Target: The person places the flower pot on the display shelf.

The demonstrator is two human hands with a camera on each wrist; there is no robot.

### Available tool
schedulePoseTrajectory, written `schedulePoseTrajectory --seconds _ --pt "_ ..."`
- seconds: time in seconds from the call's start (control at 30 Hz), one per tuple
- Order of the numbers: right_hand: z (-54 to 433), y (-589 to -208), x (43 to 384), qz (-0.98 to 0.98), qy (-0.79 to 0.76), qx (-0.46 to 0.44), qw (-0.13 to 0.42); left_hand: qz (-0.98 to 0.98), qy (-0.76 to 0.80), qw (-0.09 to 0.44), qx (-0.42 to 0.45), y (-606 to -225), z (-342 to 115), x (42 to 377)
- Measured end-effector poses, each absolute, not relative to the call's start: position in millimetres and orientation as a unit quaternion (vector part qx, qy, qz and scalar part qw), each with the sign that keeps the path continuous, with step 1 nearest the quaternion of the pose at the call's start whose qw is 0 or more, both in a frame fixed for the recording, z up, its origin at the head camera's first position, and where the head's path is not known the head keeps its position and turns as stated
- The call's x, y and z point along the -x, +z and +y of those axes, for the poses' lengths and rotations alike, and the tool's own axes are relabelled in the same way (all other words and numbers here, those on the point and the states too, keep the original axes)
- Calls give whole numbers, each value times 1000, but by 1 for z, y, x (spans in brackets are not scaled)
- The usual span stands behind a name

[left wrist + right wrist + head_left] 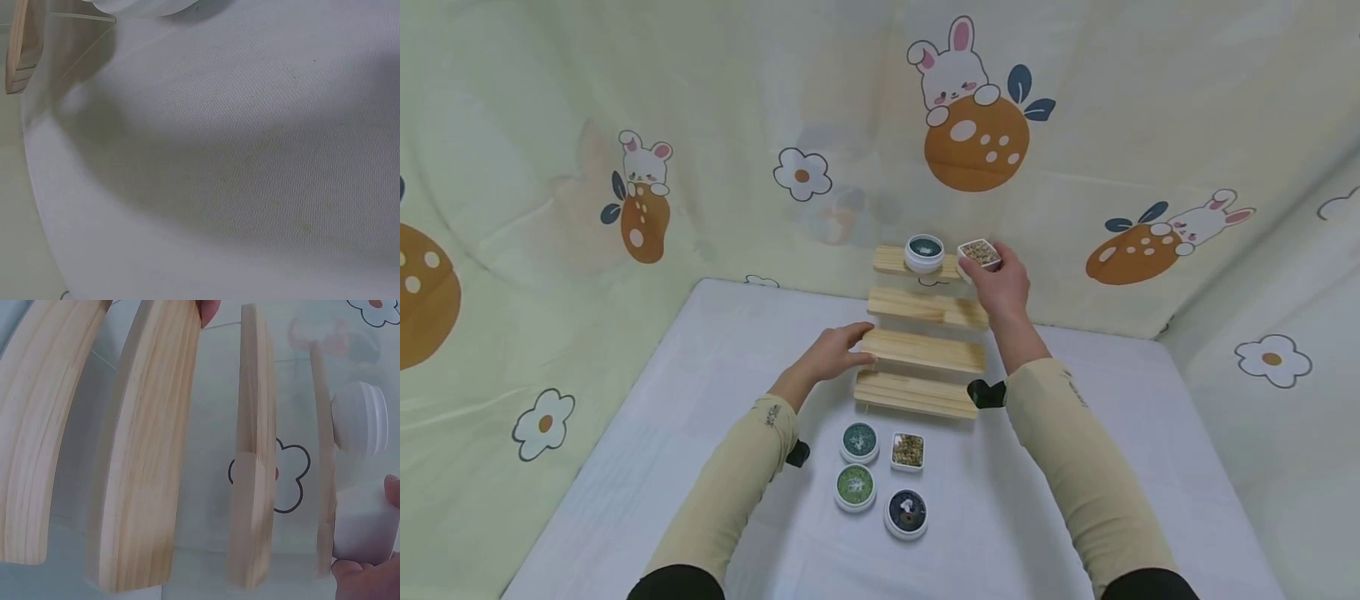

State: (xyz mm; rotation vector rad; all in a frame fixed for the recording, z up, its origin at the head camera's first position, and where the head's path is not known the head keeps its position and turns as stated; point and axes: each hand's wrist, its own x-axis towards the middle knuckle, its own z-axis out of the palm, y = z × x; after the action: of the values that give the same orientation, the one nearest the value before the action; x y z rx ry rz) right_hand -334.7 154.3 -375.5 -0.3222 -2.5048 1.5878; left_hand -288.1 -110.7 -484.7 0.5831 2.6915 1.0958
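Right hand: thumb and fingers grip square pot
Square pot: right end of top shelf, just right of round pot
Left hand: farther off, pinching left end of third shelf down

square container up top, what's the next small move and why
Probably ease the right grip open and leave the square container there: in the right wrist view its base appears to rest on the top step, beside the round container.
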Motion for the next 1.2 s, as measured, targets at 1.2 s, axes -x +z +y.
schedulePoseTrajectory --seconds 1.2 --pt "174 -410 268 -796 604 34 27 901 380 93 -190 -485 -110 287"
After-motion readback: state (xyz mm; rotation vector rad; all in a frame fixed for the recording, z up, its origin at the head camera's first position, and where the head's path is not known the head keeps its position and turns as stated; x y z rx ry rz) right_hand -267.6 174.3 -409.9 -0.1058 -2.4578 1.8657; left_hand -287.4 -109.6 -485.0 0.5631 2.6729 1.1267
